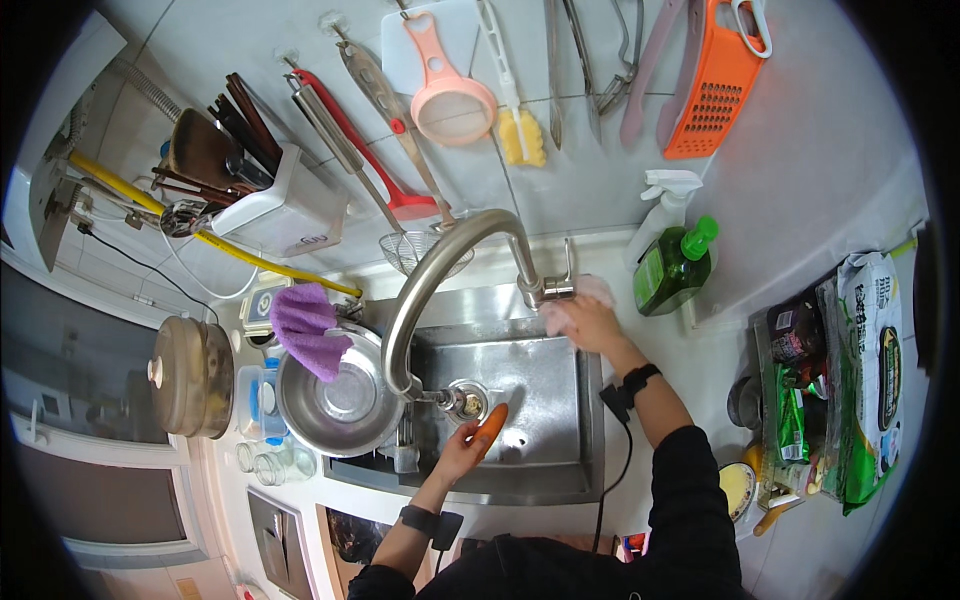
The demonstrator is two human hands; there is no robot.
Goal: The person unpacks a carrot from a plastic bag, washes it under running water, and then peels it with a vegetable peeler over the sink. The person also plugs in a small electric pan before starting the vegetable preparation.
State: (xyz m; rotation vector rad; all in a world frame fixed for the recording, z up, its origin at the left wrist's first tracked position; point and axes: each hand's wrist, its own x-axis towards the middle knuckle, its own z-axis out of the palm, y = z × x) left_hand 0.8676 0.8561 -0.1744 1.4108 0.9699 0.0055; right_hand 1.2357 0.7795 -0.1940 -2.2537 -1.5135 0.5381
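My left hand [463, 454] grips a carrot [493, 424] over the stainless steel sink [540, 390], with the carrot's tip pointing away from me. At the back right corner of the sink, my right hand [591, 324] is on a pale pink cloth [592, 289] beside the faucet base. How firmly its fingers hold the cloth is hard to see. The curved metal faucet [442, 274] arches over the left part of the sink, its spout above the drain strainer [472, 405], which has bits of food in it. No running water can be made out.
A steel basin [300, 405] with a purple cloth [311, 330] over its rim covers the sink's left side. Glass jars [274, 469] stand near it. Behind the sink are a green detergent bottle [671, 270] and a white spray bottle [660, 210]. Packaged food [795, 412] lies at right.
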